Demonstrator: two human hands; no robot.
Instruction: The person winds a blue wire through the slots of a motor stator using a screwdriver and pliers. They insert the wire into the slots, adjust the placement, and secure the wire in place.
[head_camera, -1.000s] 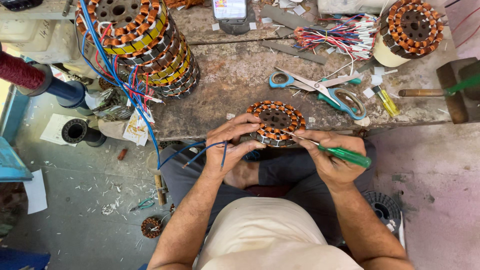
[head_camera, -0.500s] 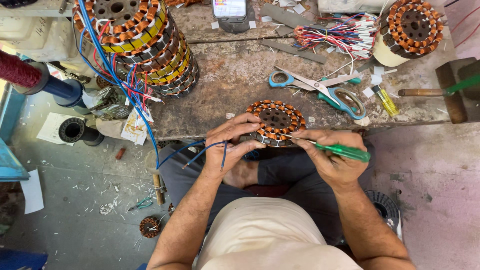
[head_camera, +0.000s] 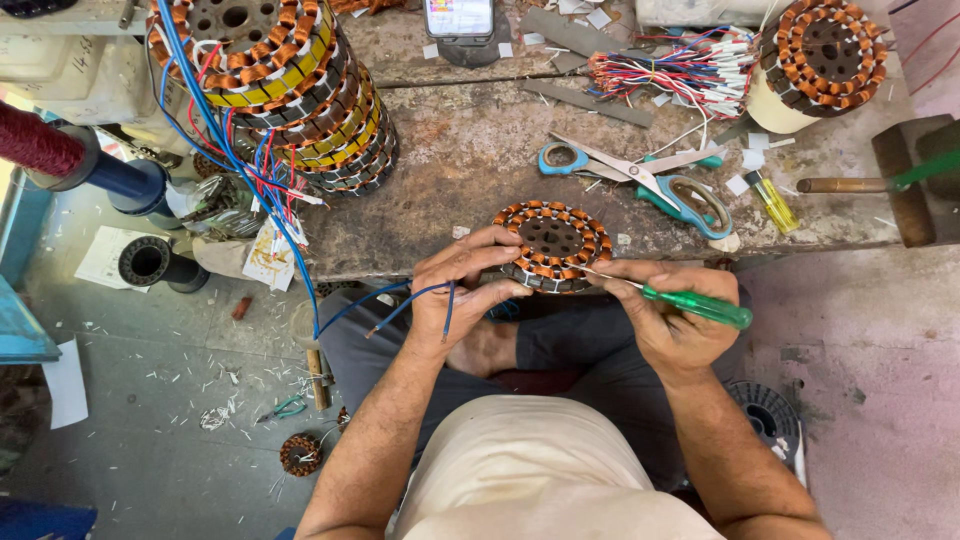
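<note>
A round motor stator (head_camera: 553, 243) with copper-orange windings rests at the front edge of the stone workbench (head_camera: 470, 170). My left hand (head_camera: 463, 290) grips its left side, and a blue wire (head_camera: 400, 305) loops from between the fingers. My right hand (head_camera: 668, 315) holds a green-handled screwdriver (head_camera: 692, 306). The thin metal tip of the screwdriver touches the stator's right rim.
A stack of wound stators (head_camera: 285, 90) stands at the bench's left, trailing blue and red wires. Teal-handled scissors (head_camera: 640, 175), a bundle of coloured wires (head_camera: 680, 70), another stator (head_camera: 820, 50) and a phone (head_camera: 460, 20) lie farther back. A wooden-handled mallet (head_camera: 890, 182) sits right. Spools stand left.
The hands and stator stay almost in place. My right hand has shifted slightly, keeping the screwdriver tip against the stator's right rim.
</note>
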